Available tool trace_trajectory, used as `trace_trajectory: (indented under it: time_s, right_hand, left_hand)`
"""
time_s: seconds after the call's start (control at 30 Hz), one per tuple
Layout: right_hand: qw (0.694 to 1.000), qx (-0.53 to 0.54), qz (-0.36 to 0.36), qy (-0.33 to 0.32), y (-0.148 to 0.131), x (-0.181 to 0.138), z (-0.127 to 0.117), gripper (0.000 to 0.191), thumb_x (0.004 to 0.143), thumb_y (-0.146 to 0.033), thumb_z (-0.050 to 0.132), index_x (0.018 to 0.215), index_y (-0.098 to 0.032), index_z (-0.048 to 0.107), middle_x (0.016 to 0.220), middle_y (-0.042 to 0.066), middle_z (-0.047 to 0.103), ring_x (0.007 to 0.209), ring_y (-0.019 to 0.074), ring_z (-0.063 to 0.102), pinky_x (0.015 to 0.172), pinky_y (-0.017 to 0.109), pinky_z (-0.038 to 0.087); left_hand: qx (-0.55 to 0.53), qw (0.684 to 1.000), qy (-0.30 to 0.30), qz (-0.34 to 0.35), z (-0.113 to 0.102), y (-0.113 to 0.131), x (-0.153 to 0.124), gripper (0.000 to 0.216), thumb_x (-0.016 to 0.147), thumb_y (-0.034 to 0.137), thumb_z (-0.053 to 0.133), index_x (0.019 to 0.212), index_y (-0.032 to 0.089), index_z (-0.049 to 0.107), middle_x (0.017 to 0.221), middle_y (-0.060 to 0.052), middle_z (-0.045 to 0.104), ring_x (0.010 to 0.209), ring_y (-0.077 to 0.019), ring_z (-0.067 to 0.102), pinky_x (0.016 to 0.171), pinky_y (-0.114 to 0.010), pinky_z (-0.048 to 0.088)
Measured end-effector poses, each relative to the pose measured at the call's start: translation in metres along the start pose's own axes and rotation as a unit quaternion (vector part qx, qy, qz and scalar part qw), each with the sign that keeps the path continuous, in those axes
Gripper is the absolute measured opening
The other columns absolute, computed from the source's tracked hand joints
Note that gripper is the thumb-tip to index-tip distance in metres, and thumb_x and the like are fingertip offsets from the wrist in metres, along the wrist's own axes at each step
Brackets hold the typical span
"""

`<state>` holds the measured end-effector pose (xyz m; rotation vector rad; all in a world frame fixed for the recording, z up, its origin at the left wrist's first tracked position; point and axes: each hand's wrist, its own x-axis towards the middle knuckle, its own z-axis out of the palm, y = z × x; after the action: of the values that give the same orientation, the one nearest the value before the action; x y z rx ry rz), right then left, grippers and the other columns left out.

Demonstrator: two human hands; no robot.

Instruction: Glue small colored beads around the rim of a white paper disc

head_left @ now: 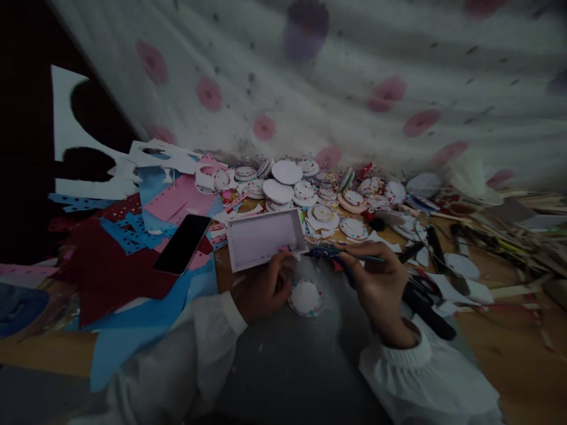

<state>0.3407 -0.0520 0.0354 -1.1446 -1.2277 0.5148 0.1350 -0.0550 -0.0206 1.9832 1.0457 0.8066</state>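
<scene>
My left hand [271,288] is closed in a pinch at the near right corner of a shallow white box [266,236]. A small pale piece [296,255] shows at its fingertips, too small to name. Closed around a slim dark blue tool [325,252], my right hand [376,283] points the tool's tip left toward that piece. The tool's kind is unclear in the dim light. Below the fingertips, a round white disc with coloured dots around its rim [305,297] lies flat on the dark grey mat [287,366].
Stacks of decorated white discs [283,183] fill the back. A black phone [182,244] rests on coloured paper sheets [128,277] at left. Scissors [425,288], a black-handled tool [427,310] and thin wooden strips [522,236] lie at right. A flowered curtain [266,77] hangs behind.
</scene>
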Motion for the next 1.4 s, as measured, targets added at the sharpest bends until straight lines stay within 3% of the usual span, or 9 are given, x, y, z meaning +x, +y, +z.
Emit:
trace_trajectory:
  time_s: [0.13, 0.37, 0.5, 0.6, 0.87, 1.03, 1.13, 1.4]
  right_hand:
    - [0.996, 0.025, 0.059, 0.058, 0.024, -0.012, -0.017, 0.019, 0.066, -0.029, 0.080, 0.071, -0.021, 0.064, 0.072, 0.001, 0.069, 0.072, 0.0181, 0.069, 0.063, 0.031, 0.054]
    - [0.987, 0.073, 0.135, 0.037, 0.034, -0.020, -0.015, 0.021, 0.064, -0.030, 0.081, 0.070, -0.021, 0.063, 0.071, 0.002, 0.072, 0.072, 0.0202, 0.071, 0.061, 0.031, 0.055]
    - [0.985, 0.081, 0.152, 0.026, 0.032, -0.021, -0.014, 0.021, 0.065, -0.031, 0.081, 0.070, -0.021, 0.062, 0.071, 0.002, 0.072, 0.074, 0.0210, 0.072, 0.063, 0.032, 0.056]
    - [0.984, 0.091, 0.155, 0.017, 0.031, -0.022, -0.015, 0.021, 0.066, -0.030, 0.081, 0.071, -0.022, 0.062, 0.074, 0.002, 0.073, 0.075, 0.0208, 0.072, 0.065, 0.032, 0.056]
    - [0.983, 0.096, 0.156, 0.002, 0.029, -0.021, -0.015, 0.020, 0.066, -0.030, 0.080, 0.071, -0.022, 0.062, 0.072, 0.001, 0.072, 0.072, 0.0196, 0.071, 0.063, 0.031, 0.055]
    - [0.981, 0.099, 0.168, -0.019, 0.024, -0.025, -0.009, 0.017, 0.065, -0.026, 0.079, 0.069, -0.022, 0.062, 0.071, 0.000, 0.073, 0.066, 0.0172, 0.070, 0.057, 0.027, 0.052]
    - [0.977, 0.105, 0.185, -0.036, 0.023, -0.029, -0.005, 0.017, 0.065, -0.025, 0.078, 0.068, -0.022, 0.062, 0.071, 0.001, 0.074, 0.067, 0.0181, 0.070, 0.058, 0.028, 0.052]
    - [0.969, 0.101, 0.219, -0.059, 0.026, -0.033, -0.001, 0.021, 0.065, -0.028, 0.078, 0.069, -0.021, 0.060, 0.075, 0.002, 0.075, 0.065, 0.0168, 0.067, 0.056, 0.026, 0.049]
  left_hand:
    - [-0.030, 1.000, 0.005, -0.007, 0.000, -0.002, 0.001, 0.057, 0.089, 0.020, 0.051, 0.139, 0.023, 0.022, 0.114, -0.011, 0.058, 0.075, -0.0122, 0.059, 0.060, -0.024, 0.048]
    - [-0.063, 0.997, -0.019, -0.033, -0.001, -0.004, 0.003, 0.079, 0.087, 0.026, 0.058, 0.146, 0.026, 0.006, 0.115, -0.009, 0.057, 0.076, -0.0119, 0.059, 0.064, -0.025, 0.049]
    - [-0.016, 0.998, -0.049, -0.044, -0.004, 0.004, 0.005, 0.070, 0.082, 0.024, 0.062, 0.140, 0.023, 0.022, 0.094, -0.002, 0.059, 0.073, -0.0127, 0.056, 0.065, -0.026, 0.047]
    - [-0.042, 0.996, -0.052, -0.063, -0.005, 0.006, 0.006, 0.055, 0.084, 0.022, 0.059, 0.132, 0.022, 0.033, 0.088, -0.001, 0.061, 0.072, -0.0129, 0.057, 0.066, -0.026, 0.048]
    - [-0.191, 0.975, -0.001, -0.111, -0.006, -0.004, 0.008, 0.037, 0.088, 0.027, 0.059, 0.122, 0.020, 0.047, 0.105, -0.008, 0.068, 0.098, -0.0186, 0.065, 0.086, -0.033, 0.052]
    - [-0.148, 0.988, 0.020, -0.025, -0.007, -0.009, 0.011, 0.016, 0.089, 0.026, 0.058, 0.100, 0.017, 0.065, 0.114, -0.010, 0.064, 0.111, -0.0216, 0.059, 0.099, -0.039, 0.046]
    - [-0.135, 0.991, 0.006, -0.002, -0.009, -0.009, 0.012, 0.016, 0.090, 0.025, 0.057, 0.099, 0.017, 0.067, 0.111, -0.010, 0.065, 0.108, -0.0214, 0.060, 0.097, -0.039, 0.047]
    - [-0.108, 0.993, 0.018, -0.038, -0.011, -0.002, 0.013, 0.014, 0.086, 0.026, 0.060, 0.093, 0.016, 0.067, 0.096, -0.007, 0.067, 0.094, -0.0196, 0.062, 0.088, -0.034, 0.049]
